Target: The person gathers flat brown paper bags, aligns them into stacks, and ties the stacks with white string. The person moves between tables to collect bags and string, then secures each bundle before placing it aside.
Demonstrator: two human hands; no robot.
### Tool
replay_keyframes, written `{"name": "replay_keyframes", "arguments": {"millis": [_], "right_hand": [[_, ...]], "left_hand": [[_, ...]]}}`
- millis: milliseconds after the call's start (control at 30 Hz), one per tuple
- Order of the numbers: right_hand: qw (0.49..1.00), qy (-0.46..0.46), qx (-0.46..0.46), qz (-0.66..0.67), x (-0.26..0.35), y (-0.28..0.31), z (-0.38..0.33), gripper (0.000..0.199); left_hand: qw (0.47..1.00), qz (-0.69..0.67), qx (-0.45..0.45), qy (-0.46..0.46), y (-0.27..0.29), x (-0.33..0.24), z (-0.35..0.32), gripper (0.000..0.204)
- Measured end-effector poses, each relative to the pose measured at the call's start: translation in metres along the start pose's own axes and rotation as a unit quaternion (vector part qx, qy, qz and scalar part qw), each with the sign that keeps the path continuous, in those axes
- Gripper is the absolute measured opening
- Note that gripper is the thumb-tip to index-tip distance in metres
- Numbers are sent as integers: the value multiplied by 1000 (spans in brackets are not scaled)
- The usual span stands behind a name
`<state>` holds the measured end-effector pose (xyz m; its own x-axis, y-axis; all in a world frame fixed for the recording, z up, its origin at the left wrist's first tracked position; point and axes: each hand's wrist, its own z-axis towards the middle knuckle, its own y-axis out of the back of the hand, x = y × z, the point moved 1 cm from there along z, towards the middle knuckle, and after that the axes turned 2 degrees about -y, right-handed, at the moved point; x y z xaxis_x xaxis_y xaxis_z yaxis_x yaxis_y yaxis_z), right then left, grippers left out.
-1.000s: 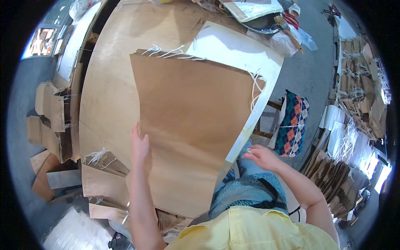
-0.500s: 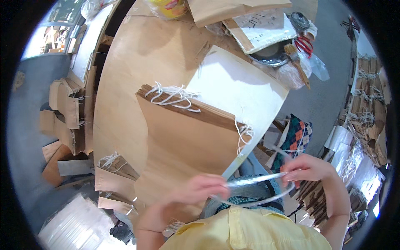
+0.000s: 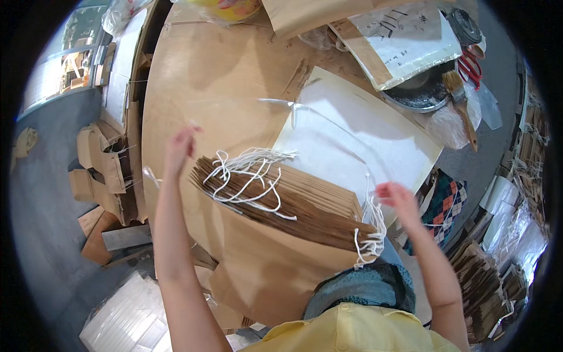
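Observation:
My left hand (image 3: 184, 144) is raised over the left end of a stack of brown paper bags (image 3: 275, 258), fingers pinched together. My right hand (image 3: 402, 200) is beyond the stack's right end, its fingers drawn together and blurred. A thin clear plastic strip (image 3: 328, 124) arcs over the table between the hands, behind the stack. Both hands appear to grip it, though its ends are too blurred to follow. The bags lie tilted toward me, their folded edges up. White string handles (image 3: 258, 176) hang loosely across the top, and another bunch of strings (image 3: 370, 234) gathers at the right end.
A white board (image 3: 346, 129) lies on the wooden table (image 3: 217, 76) behind the bags. At the back right are a metal bowl (image 3: 419, 97), a brush (image 3: 460, 105), red-handled scissors (image 3: 471, 67) and a plastic-covered sheet (image 3: 399, 41). More bags (image 3: 105, 158) stand at the left.
Both hands have moved from my lap forward over the table and farther apart. The clear strip has gone from a loop near me to an arc behind the stack. The bag stack now tilts toward me.

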<state>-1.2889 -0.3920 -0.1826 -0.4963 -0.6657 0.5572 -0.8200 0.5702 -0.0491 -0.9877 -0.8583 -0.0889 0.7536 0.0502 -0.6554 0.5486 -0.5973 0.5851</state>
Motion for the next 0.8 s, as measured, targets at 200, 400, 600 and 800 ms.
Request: {"name": "replay_keyframes", "arguments": {"millis": [200,400,600,800], "right_hand": [[995,9,-80,-53,-33,-73,0,44],[998,-25,-34,39,-43,-84,-10,43],[973,-206,100,24,-75,-53,-87,38],[882,136,237,-385,-323,-25,-114,33]], "left_hand": [[903,-368,166,149,-36,131,-40,36],[956,-163,161,182,-43,150,-52,29],[898,99,288,319,-25,198,-108,25],[904,61,188,380,69,241,-253,25]]}}
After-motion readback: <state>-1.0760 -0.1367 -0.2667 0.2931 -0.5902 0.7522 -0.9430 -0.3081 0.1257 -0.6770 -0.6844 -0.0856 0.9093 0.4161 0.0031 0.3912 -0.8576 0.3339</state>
